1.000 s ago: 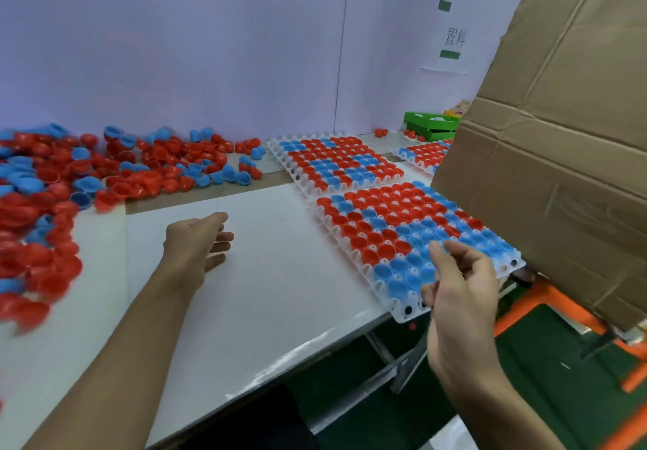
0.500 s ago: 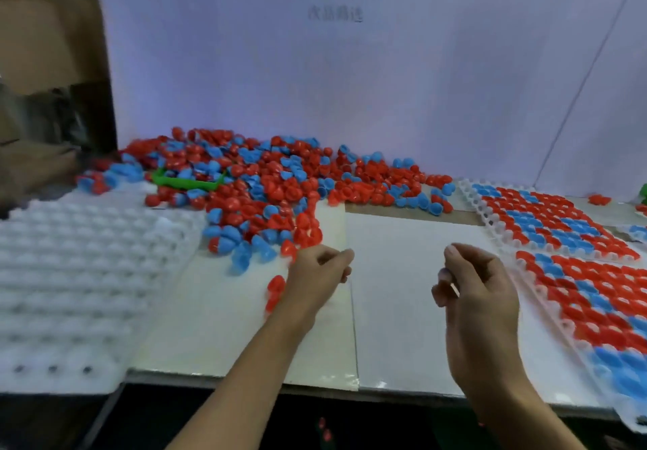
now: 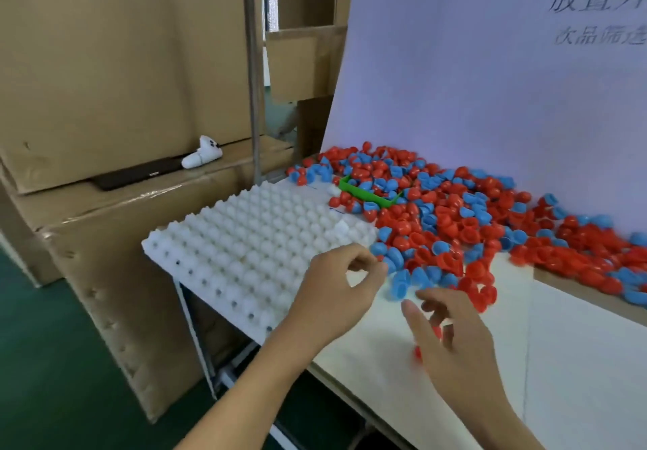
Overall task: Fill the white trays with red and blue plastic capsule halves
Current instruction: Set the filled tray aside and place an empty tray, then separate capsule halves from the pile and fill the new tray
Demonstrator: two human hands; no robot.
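An empty white tray (image 3: 252, 239) of bumpy cups lies at the table's left end, overhanging the edge. A big heap of red and blue capsule halves (image 3: 455, 211) spreads to its right, along the white back wall. My left hand (image 3: 336, 288) hovers at the tray's near right corner with loosely curled fingers, and nothing shows between them. My right hand (image 3: 451, 341) hangs over the white table top (image 3: 574, 362) with its fingers spread, holding nothing. A single red half (image 3: 418, 351) lies under it, mostly hidden.
A green plastic tray (image 3: 367, 196) sits half buried in the heap. Large cardboard boxes (image 3: 115, 64) stand left of the table, with a dark flat device (image 3: 136, 173) and a small white object (image 3: 203, 157) on a ledge. Green floor lies below.
The view has swung left, from the filled trays to the empty tray. Both hands have moved left with it, the left to the tray's corner. The right hand's fingers have spread.
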